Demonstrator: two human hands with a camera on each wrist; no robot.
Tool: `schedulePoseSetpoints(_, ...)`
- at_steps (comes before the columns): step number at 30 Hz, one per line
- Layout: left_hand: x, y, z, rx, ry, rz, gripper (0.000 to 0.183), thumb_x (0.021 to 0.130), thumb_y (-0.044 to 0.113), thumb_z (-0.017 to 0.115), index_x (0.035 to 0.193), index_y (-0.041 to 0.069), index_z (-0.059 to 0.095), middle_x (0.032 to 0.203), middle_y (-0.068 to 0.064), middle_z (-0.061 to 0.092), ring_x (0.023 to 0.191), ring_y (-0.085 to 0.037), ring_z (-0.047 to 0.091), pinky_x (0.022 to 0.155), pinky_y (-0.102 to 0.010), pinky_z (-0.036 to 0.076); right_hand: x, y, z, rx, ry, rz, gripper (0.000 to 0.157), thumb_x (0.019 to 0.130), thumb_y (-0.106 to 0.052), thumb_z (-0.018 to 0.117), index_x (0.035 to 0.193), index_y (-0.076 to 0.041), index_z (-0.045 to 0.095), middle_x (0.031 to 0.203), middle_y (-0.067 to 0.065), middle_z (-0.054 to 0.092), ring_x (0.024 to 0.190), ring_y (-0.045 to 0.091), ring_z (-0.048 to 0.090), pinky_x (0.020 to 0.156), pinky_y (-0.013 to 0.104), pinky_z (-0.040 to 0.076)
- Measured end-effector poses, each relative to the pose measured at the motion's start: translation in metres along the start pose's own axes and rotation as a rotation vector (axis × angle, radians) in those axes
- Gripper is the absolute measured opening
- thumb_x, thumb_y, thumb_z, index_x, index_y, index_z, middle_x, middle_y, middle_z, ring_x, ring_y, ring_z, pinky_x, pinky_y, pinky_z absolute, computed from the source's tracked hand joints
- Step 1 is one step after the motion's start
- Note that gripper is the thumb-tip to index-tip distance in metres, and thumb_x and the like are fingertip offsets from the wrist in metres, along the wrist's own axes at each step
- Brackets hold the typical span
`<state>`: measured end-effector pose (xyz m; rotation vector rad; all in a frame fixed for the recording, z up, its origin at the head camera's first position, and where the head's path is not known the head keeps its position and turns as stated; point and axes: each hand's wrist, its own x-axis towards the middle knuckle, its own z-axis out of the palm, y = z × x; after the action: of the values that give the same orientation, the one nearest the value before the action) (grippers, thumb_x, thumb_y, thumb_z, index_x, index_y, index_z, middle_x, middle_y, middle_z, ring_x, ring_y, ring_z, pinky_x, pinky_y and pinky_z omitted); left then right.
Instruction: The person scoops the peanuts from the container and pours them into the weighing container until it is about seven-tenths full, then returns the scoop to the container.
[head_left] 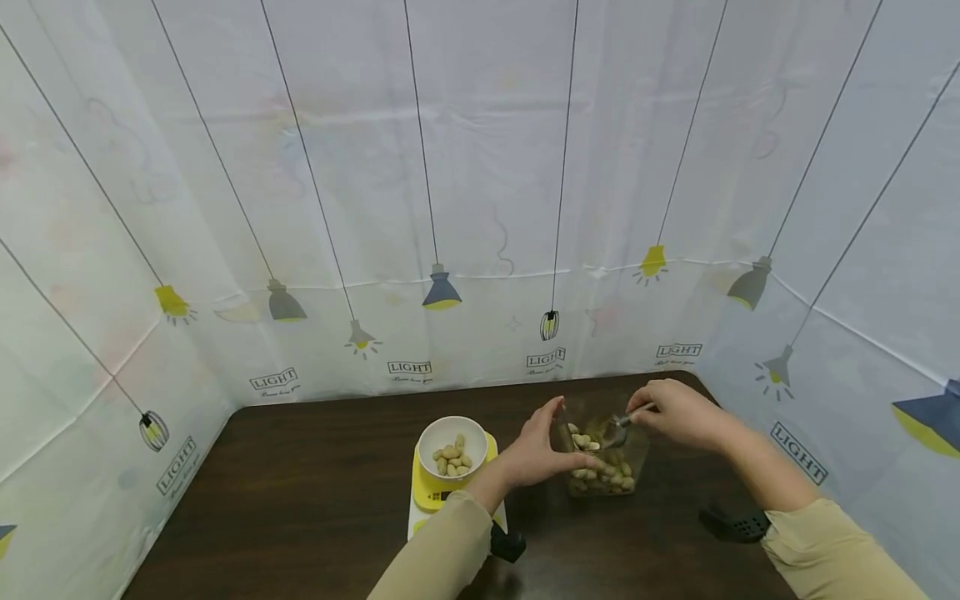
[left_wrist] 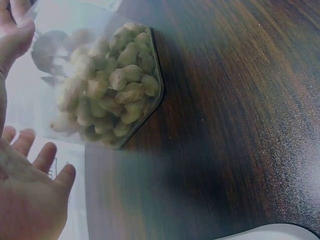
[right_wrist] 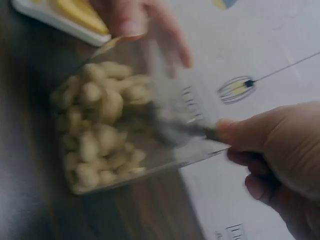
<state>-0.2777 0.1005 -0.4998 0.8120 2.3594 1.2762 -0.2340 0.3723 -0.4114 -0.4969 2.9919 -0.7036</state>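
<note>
A clear plastic container (head_left: 639,458) partly filled with unshelled peanuts (left_wrist: 127,75) is on the right part of the dark table. My left hand (head_left: 534,450) holds it at its left side, thumb across the near wall and fingers behind. In the left wrist view this hand (left_wrist: 32,185) has its fingers spread. My right hand (head_left: 686,412) pinches the handle of a metal spoon (head_left: 617,432), whose bowl is inside the container above the peanuts. The right wrist view blurs the spoon (right_wrist: 172,127), so whether it carries peanuts cannot be told.
Left of the container, a white bowl (head_left: 427,437) with several peanuts stands on a yellow and white kitchen scale (head_left: 429,492). My left forearm partly covers the scale. The wooden table (head_left: 315,483) ends at a printed white curtain (head_left: 495,208) behind and at both sides.
</note>
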Motion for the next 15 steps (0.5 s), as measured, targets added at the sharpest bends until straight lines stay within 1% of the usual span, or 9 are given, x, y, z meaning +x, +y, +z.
schedulePoseSetpoints(3, 0.0, -0.001, -0.001, -0.006, 0.0, 0.005, 0.104, 0.087, 0.058, 0.076, 0.165, 0.034, 0.012, 0.164, 0.006, 0.024, 0.147, -0.021, 0.032, 0.109, -0.052, 0.039, -0.002, 0.003, 0.007, 0.017, 0.018, 0.015, 0.017, 0.1, -0.017, 0.069, 0.112, -0.007, 0.074, 0.106, 0.002, 0.069, 0.099, 0.026, 0.068, 0.081, 0.045, 0.055)
schedulePoseSetpoints(7, -0.001, -0.002, -0.002, -0.014, 0.003, 0.007, 0.103, 0.088, 0.056, 0.076, 0.165, 0.034, 0.011, 0.164, 0.005, 0.024, 0.148, -0.023, 0.031, 0.11, -0.053, 0.039, -0.005, 0.006, 0.012, 0.041, 0.051, 0.024, 0.018, 0.1, -0.02, 0.068, 0.113, -0.007, 0.074, 0.106, 0.002, 0.068, 0.099, 0.025, 0.066, 0.08, 0.045, 0.055)
schedulePoseSetpoints(10, -0.001, -0.003, -0.001, -0.02, 0.002, 0.0, 0.102, 0.088, 0.054, 0.077, 0.165, 0.035, 0.011, 0.164, 0.005, 0.024, 0.148, -0.022, 0.031, 0.111, -0.052, 0.038, -0.009, 0.007, 0.014, 0.075, 0.074, 0.056, 0.019, 0.101, -0.024, 0.067, 0.114, -0.01, 0.073, 0.111, 0.003, 0.067, 0.1, 0.024, 0.065, 0.078, 0.044, 0.054)
schedulePoseSetpoints(15, 0.0, -0.003, 0.001, -0.021, 0.001, -0.004, 0.102, 0.088, 0.056, 0.076, 0.164, 0.038, 0.011, 0.164, 0.007, 0.023, 0.147, -0.021, 0.031, 0.11, -0.052, 0.039, -0.013, 0.007, 0.019, 0.141, 0.095, 0.097, 0.023, 0.103, -0.027, 0.065, 0.119, -0.011, 0.071, 0.12, 0.009, 0.065, 0.107, 0.03, 0.063, 0.081, 0.048, 0.053)
